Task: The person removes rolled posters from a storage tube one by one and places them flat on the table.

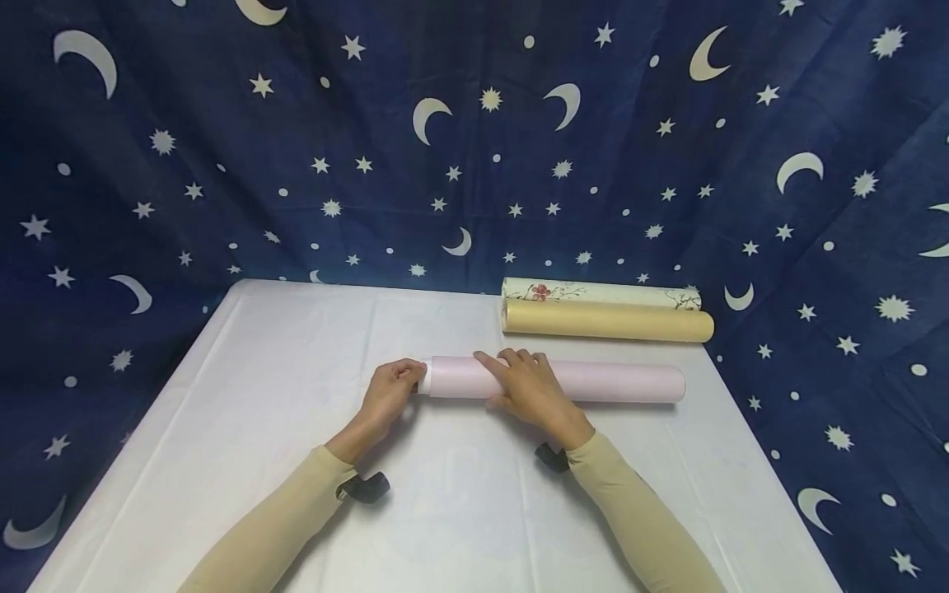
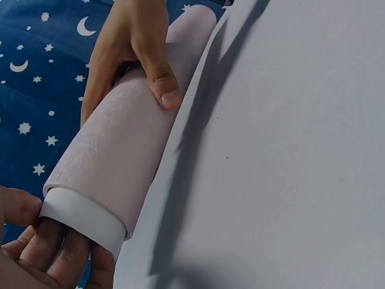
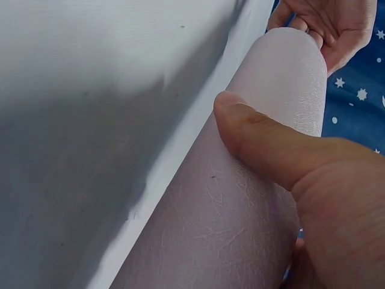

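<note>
A pale pink textured wallpaper roll [image 1: 623, 383] lies sideways across the white-covered table, and a white inner edge [image 2: 84, 217] sticks out of its left end. My left hand [image 1: 389, 391] pinches that white edge, thumb outside and several fingers inside the hollow end. Farther along, left of the roll's middle, my right hand [image 1: 535, 391] grips it from above. The right thumb [image 3: 258, 135] lies along the near side in the right wrist view, and the other right fingers reach over the far side. The roll's underside is hidden.
Behind the pink roll, toward the table's back right, lie a gold roll [image 1: 608, 321] and a white roll with a floral print [image 1: 608, 291], side by side. A dark blue cloth [image 1: 474, 181] with moons and stars hangs around the white table [image 1: 445, 511].
</note>
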A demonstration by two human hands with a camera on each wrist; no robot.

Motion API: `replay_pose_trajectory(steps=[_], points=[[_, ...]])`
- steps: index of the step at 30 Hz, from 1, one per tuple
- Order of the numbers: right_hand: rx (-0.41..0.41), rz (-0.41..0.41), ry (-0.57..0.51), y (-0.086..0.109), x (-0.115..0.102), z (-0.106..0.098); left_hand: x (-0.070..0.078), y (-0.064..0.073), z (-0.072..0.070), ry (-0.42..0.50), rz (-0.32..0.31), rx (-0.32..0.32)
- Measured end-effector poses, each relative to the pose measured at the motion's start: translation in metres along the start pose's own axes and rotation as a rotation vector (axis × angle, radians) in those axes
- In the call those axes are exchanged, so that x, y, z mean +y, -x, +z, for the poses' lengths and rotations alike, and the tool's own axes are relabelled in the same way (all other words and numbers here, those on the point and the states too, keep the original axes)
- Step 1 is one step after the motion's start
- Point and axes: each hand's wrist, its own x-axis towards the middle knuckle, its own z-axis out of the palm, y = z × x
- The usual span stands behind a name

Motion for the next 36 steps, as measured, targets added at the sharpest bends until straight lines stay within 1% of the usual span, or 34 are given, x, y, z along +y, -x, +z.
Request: replay_pose_trajectory(steps=[5, 11, 17, 23, 30, 36], points=[[0.006, 0.009, 0.011, 0.002, 0.003, -0.001, 0.000, 0.000, -0.004, -0.004, 0.008, 0.001], [-0.002, 0.007, -0.002, 0.003, 0.005, -0.004, 0.001, 0.002, -0.009, -0.011, 0.003, 0.006], [0.002, 0.024, 0.003, 0.005, 0.009, -0.004, 0.001, 0.002, -0.013, -0.034, 0.001, 0.037], [0.011, 0.023, 0.010, 0.008, 0.013, -0.005, 0.000, 0.003, -0.021, -0.054, -0.020, 0.061], [0.016, 0.013, 0.021, 0.011, 0.016, -0.007, 0.000, 0.003, -0.028, -0.085, -0.012, 0.081], [0.019, 0.023, 0.012, 0.013, 0.019, -0.009, 0.000, 0.003, -0.034, -0.092, -0.012, 0.094]])
